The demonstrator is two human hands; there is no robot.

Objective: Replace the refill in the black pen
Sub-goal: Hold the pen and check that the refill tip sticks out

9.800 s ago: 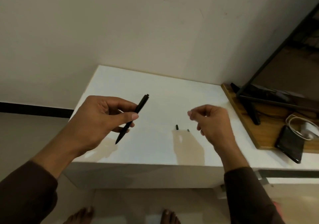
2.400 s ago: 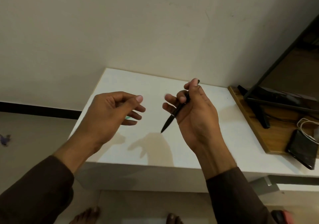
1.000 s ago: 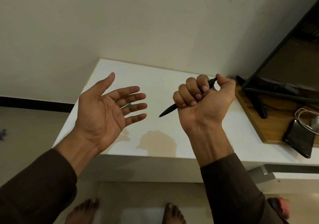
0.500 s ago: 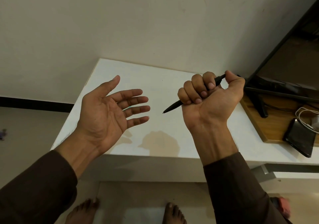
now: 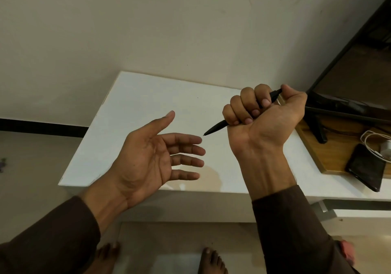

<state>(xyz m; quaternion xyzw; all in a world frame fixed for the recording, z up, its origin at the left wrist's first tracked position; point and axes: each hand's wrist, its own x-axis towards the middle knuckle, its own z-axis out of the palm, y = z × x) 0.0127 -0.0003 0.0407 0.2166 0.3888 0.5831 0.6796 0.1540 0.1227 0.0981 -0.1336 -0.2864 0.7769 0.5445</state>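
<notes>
Your black pen (image 5: 218,127) sits in your right hand (image 5: 262,123), clenched in a fist above the white table (image 5: 135,104). The barrel runs through the fist at a slant: the writing tip sticks out below your little finger and points down and to the left, and the butt end shows at the top, between your index finger and your thumb, which presses over it. All four fingers curl tightly around the barrel, so most of its middle is hidden. The tip hangs in the air, clear of the table and just beside the fingertips of your left hand (image 5: 148,159) without touching them. That left hand is spread wide, palm up, fingers pointing right toward the pen, and it carries nothing. Both wrists come out of dark brown sleeves (image 5: 296,231). Well to the right, on a wooden board (image 5: 330,157), lie a dark phone (image 5: 366,166) and a coiled white cable (image 5: 372,138). Your bare feet (image 5: 211,261) show on the floor below the table edge
</notes>
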